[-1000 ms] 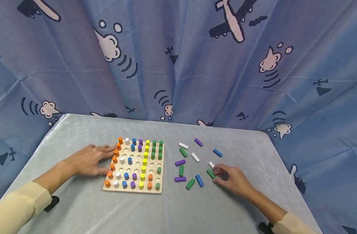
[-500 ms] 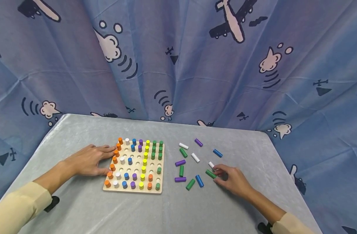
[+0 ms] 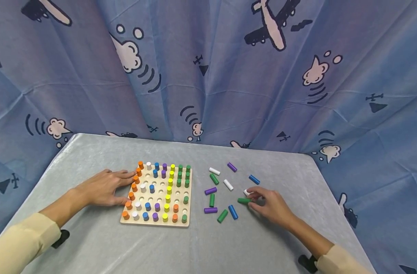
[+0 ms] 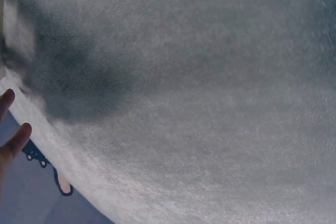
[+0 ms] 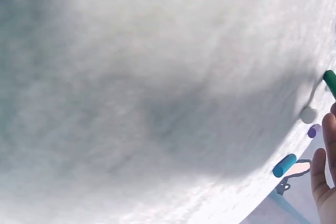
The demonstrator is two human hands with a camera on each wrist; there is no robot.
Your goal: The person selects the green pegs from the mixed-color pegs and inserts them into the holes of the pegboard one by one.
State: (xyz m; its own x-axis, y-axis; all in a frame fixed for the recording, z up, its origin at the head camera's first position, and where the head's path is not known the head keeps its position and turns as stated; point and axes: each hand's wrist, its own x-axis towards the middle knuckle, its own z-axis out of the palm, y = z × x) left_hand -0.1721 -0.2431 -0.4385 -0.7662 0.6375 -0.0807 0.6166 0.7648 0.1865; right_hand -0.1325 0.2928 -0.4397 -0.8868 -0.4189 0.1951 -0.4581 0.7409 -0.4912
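Note:
My left hand (image 3: 103,188) lies at the left edge of a wooden pegboard (image 3: 155,223), its fingers stretched out and touching that edge beside the orange pegs (image 3: 134,187). Upright pegs in orange, white, blue, purple, yellow and green stand in the board, with some bare holes among them. Over on the right, my right hand (image 3: 271,205) pinches a green peg (image 3: 243,200) between thumb and fingers. Just behind it a white peg (image 3: 246,192) is partly covered by the fingers. The right wrist view shows the green peg (image 5: 329,81) at its right edge, by the fingertips.
Loose pegs lie between board and right hand: white (image 3: 228,185), purple (image 3: 210,210), green (image 3: 222,216) and blue (image 3: 233,211). Farther back are a purple peg (image 3: 232,167) and a blue peg (image 3: 254,179). A grey cloth (image 3: 160,251) covers the table; a patterned blue curtain (image 3: 208,76) hangs behind.
The green peg at my right hand has turned from slanted to nearly level and shifted slightly left and away from me, with the hand following. My left hand has stayed put.

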